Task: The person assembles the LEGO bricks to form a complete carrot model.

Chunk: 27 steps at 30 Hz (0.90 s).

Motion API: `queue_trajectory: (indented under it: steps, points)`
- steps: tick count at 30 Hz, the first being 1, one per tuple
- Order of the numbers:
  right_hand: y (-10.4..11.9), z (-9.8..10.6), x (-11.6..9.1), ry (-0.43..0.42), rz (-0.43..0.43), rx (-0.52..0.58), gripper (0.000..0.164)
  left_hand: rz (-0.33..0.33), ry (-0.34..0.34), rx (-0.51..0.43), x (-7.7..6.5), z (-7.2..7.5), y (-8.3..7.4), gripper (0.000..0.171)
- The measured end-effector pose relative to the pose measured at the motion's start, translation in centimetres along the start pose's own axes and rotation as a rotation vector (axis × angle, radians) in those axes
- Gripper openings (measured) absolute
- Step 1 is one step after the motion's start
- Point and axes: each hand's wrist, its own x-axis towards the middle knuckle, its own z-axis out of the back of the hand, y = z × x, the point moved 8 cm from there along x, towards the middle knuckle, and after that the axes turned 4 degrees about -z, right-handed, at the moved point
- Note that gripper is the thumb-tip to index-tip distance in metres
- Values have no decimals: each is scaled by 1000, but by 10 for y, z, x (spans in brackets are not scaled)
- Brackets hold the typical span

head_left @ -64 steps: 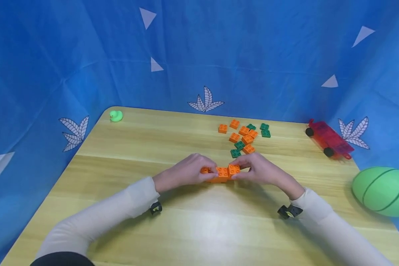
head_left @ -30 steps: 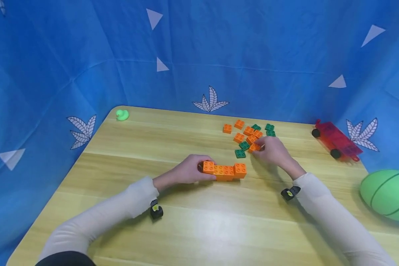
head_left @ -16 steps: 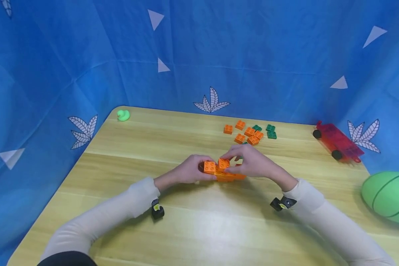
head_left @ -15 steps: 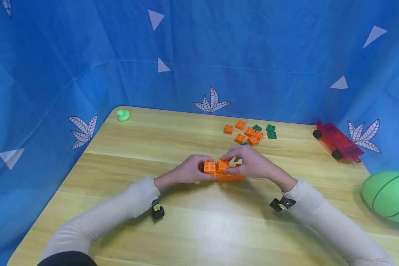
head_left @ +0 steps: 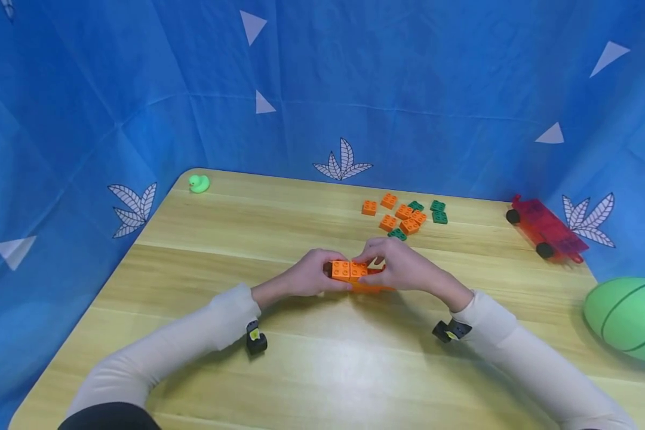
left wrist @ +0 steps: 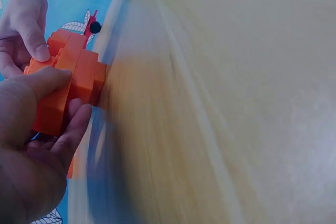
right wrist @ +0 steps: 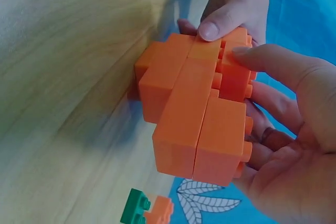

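Observation:
At the middle of the table, a stepped build of orange toy bricks (right wrist: 178,114) is seen. My left hand (head_left: 312,275) grips its left end, with the thumb along the near side and the fingers behind. My right hand (head_left: 405,266) pinches a single orange brick (head_left: 358,270) between thumb and fingers, over the build's top row and right beside the left raised brick (head_left: 340,270). In the right wrist view, the right thumb lies on that brick close to the left thumb. The build's right raised brick is mostly hidden by my right hand in the head view.
Behind the hands lie loose orange bricks (head_left: 389,223) and several green bricks (head_left: 397,235). A green toy duck (head_left: 199,183) sits at the far left corner. To the right are a red toy car (head_left: 548,230) and a green ball (head_left: 629,319). Blue cloth (head_left: 301,71) surrounds the table.
My right hand left the build's right end, took an orange brick from the pile and brought it over the build, then moved it left against the raised brick. My left hand kept its hold.

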Motion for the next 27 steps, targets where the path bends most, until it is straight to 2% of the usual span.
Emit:
queue_trajectory:
  steps: [8, 14, 19, 24, 27]
  points:
    - [4, 2, 3, 48, -22, -16, 29, -13, -3, -2, 2, 2, -4, 25]
    - [9, 5, 4, 39, -12, -65, 28, -19, -8, 5, 3, 4, -11, 26]
    - [7, 3, 0, 37, -27, -64, 29, -8, 11, 19, 5, 3, -12, 26]
    - [-3, 6, -5, 80, -36, -36, 34, 21, 18, 52, 3, 2, -10, 30]
    - [-24, 23, -10, 66, -79, -63, 37, 52, 25, 65, 1, 0, -9, 37]
